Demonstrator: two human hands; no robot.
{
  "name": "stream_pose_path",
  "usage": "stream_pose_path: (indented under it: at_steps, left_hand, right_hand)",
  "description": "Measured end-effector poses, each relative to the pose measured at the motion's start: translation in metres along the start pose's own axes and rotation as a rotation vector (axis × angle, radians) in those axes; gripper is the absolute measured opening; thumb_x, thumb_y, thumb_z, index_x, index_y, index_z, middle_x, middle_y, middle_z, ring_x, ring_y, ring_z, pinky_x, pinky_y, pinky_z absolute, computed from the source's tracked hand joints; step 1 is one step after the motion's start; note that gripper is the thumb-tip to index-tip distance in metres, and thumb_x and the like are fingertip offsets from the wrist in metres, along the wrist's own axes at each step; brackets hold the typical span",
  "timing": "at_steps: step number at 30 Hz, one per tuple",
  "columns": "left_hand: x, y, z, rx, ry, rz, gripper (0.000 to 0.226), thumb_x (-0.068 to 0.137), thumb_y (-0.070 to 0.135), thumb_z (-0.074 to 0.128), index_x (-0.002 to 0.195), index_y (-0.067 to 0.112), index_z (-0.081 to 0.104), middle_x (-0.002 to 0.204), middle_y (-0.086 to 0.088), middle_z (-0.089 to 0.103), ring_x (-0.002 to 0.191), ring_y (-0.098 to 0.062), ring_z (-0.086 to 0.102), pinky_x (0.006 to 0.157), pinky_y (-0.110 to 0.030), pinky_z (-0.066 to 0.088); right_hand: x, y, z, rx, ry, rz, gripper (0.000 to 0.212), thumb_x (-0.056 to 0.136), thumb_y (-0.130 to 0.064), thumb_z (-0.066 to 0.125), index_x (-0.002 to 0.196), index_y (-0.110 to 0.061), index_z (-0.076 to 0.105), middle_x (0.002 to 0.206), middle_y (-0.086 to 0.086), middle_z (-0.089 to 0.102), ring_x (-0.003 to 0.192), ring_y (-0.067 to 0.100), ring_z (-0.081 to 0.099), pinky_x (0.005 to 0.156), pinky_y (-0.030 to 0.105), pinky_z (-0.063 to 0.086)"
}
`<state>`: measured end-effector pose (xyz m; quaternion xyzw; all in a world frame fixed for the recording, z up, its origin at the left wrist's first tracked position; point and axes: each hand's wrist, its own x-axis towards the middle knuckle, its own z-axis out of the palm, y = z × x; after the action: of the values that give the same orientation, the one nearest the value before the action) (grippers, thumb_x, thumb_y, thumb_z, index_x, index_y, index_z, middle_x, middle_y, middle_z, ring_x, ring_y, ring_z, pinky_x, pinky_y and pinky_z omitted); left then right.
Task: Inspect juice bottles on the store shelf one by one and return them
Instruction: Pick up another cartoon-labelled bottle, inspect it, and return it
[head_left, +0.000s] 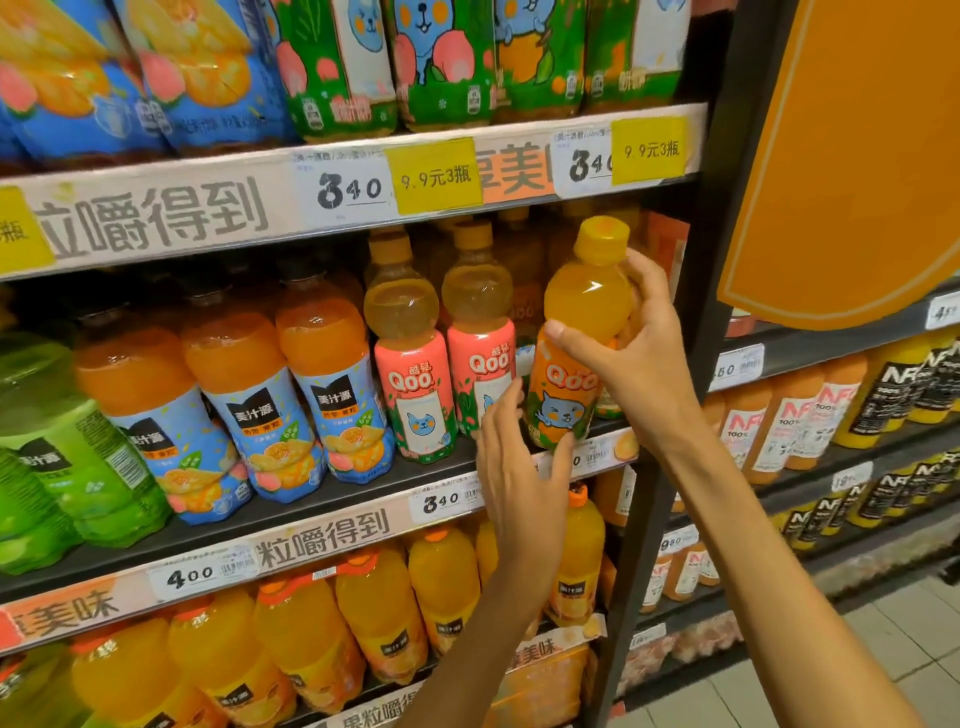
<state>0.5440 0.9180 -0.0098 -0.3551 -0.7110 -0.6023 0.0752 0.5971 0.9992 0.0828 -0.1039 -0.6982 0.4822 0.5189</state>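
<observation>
A store shelf (332, 499) runs across the view, its dark uprights and price strips framing rows of juice. On the middle level, blue-labelled orange bottles (244, 410) stand left of centre, with a green bottle (62, 447) at the far left. Two pink-labelled bottles (447, 374) stand side by side right of them. At the right end of that level, an orange juice bottle (571, 374) with a cat on its label sits tilted, top leaning right, its base at the shelf's front edge. The right hand (623, 358) grasps its upper half, thumb across the front and fingers curled behind the neck. The left hand (514, 467) supports its lower end with relaxed, mostly straight fingers. A yellow price tag (436, 176) hangs on the strip above.
</observation>
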Motion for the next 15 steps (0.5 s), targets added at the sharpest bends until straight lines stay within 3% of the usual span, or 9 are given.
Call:
stream_pose_path:
  at_steps: [6, 9, 12, 15]
  left_hand:
    - [0.003, -0.007, 0.014, 0.004, 0.059, 0.017, 0.061, 0.081, 0.02, 0.072, 0.135, 0.016, 0.045, 0.131, -0.004, 0.05, 0.12, -0.023, 0.049, 0.093, -0.046, 0.048]
    - [0.004, -0.008, 0.019, 0.064, 0.119, 0.034, 0.061, 0.079, 0.02, 0.075, 0.133, 0.012, 0.048, 0.124, -0.007, 0.053, 0.114, -0.025, 0.053, 0.089, -0.046, 0.051]
    - [0.004, -0.007, 0.023, 0.101, 0.162, 0.035, 0.061, 0.078, 0.02, 0.076, 0.132, 0.012, 0.05, 0.12, -0.007, 0.056, 0.111, -0.026, 0.055, 0.084, -0.046, 0.053]
    - [0.004, -0.009, 0.026, 0.117, 0.172, 0.049, 0.062, 0.077, 0.019, 0.077, 0.132, 0.01, 0.049, 0.118, -0.01, 0.056, 0.11, -0.028, 0.056, 0.083, -0.048, 0.053]
  right_hand:
    - [0.004, 0.02, -0.002, 0.011, -0.047, 0.029, 0.061, 0.075, -0.003, 0.078, 0.115, -0.028, 0.039, 0.117, -0.004, 0.054, 0.101, -0.004, 0.062, 0.08, 0.014, 0.05]
    - [0.007, 0.024, -0.001, -0.051, -0.073, 0.016, 0.061, 0.077, -0.008, 0.078, 0.121, -0.024, 0.038, 0.119, -0.005, 0.052, 0.107, -0.003, 0.059, 0.083, 0.016, 0.05]
    - [0.008, 0.025, 0.001, -0.333, -0.016, -0.099, 0.066, 0.079, -0.027, 0.077, 0.132, -0.008, 0.044, 0.131, 0.008, 0.046, 0.124, 0.013, 0.047, 0.1, 0.033, 0.045]
    - [0.006, 0.026, 0.004, -0.462, 0.055, -0.193, 0.073, 0.079, -0.039, 0.075, 0.134, -0.002, 0.045, 0.132, 0.016, 0.041, 0.126, 0.024, 0.043, 0.1, 0.044, 0.046]
